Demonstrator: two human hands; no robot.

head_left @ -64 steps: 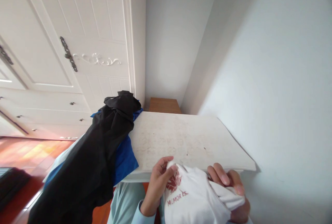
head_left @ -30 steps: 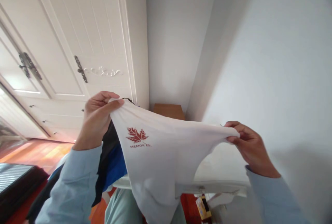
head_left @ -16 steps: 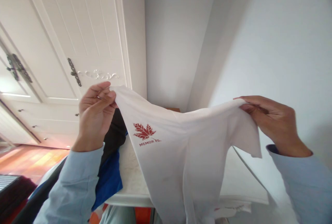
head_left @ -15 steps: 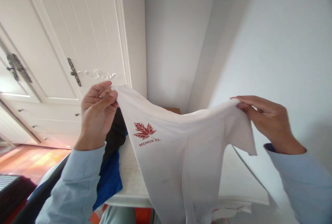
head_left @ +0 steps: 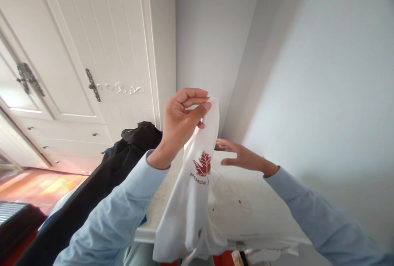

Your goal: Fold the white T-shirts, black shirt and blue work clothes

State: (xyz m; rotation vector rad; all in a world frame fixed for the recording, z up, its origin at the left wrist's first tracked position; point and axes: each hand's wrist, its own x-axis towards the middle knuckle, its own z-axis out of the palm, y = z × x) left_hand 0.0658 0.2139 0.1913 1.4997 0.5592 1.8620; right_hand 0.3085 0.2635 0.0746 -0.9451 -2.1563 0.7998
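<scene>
A white T-shirt (head_left: pixel 184 216) with a red maple leaf print and partly hidden lettering hangs bunched in long folds. My left hand (head_left: pixel 184 120) pinches its top edge between thumb and fingers, with a ring on one finger. Just right of the hanging cloth is my right hand (head_left: pixel 243 155), its thumb and fingers apart and nothing between them. Below both hands lies a white tabletop (head_left: pixel 243 204) with a few dark marks, and the lower part of the shirt drops past its front edge.
Dark cloth (head_left: pixel 117 171) lies along the left side of the table. A white wardrobe (head_left: pixel 76 32) with metal handles stands behind at left, and a pale wall (head_left: pixel 323 73) rises at right. Some white cloth (head_left: pixel 277 251) shows below the table's front edge.
My left hand has moved right and still grips the shirt. My right hand has let go and come in toward the middle. The shirt, stretched wide before, now hangs folded together.
</scene>
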